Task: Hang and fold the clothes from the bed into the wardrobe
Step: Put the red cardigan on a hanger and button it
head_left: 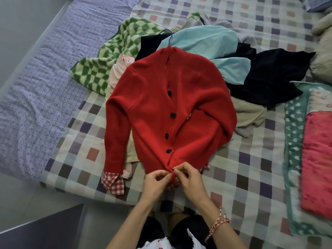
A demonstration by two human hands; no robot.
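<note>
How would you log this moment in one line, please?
left hand: pinches red cardigan hem; right hand: pinches hem; hanger: hook at collar

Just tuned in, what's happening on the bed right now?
A person is working on a red cardigan lying front-up on the bed, on a hanger whose hook shows above the collar. The left hand and right hand both pinch its bottom hem at the button line, seemingly fastening it. Behind lie a green checked fleece, a light blue garment and dark clothes.
</note>
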